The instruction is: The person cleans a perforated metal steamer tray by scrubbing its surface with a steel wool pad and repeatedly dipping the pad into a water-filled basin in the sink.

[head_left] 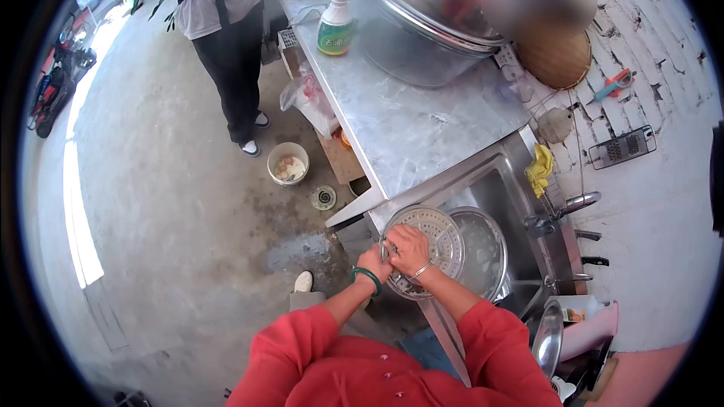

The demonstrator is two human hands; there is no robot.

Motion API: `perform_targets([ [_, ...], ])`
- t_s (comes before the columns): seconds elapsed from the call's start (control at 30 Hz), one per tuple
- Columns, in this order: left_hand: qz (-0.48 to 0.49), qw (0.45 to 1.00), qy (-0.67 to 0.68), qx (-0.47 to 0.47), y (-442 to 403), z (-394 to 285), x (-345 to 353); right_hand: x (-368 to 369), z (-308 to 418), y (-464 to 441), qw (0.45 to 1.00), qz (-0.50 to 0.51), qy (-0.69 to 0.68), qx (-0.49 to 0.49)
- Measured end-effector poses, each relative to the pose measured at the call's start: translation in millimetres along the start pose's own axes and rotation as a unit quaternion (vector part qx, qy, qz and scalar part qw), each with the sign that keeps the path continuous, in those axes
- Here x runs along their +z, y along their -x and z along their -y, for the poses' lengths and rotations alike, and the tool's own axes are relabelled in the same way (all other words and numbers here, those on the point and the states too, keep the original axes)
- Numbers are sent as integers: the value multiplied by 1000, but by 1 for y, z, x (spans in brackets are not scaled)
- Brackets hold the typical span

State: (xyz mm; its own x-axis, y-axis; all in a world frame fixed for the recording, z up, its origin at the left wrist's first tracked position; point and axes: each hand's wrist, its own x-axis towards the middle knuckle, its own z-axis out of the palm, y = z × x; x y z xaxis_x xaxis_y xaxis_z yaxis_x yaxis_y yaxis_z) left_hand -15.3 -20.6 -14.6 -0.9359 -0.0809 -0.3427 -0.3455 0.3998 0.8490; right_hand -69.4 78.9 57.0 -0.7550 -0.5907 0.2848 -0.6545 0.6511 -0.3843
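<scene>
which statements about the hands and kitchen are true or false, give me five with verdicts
1. The left hand and right hand are at the edge of the perforated metal tray. True.
2. The green bangle is on the right arm. False: the green bangle is on the left arm.
3. The spray bottle stands on the counter. True.
4. The white bucket stands on the floor. True.
5. The yellow cloth lies on the floor. False: the yellow cloth is on the wall side of the sink.
</scene>
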Motion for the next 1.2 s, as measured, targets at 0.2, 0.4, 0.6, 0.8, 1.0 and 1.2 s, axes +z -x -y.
perform_targets([
  [0.2,-13,1000,26,-7,6,1,1,4,-42,-14,973,-42,60,218],
  [0.4,-10,999,33,17,6,2,1,10,-24,-6,999,-10,8,49],
  [0.6,-11,999,42,3,6,-5,-2,12,-30,-26,980,-32,74,182],
  [0.8,-14,999,35,6,5,-4,0,8,-41,-31,988,-17,75,137],
  [1.0,-28,998,50,-1,3,0,4,-28,-92,-19,954,-45,110,277],
  [1.2,-4,998,60,-14,1,-3,-4,-20,-79,-3,955,-80,64,279],
])
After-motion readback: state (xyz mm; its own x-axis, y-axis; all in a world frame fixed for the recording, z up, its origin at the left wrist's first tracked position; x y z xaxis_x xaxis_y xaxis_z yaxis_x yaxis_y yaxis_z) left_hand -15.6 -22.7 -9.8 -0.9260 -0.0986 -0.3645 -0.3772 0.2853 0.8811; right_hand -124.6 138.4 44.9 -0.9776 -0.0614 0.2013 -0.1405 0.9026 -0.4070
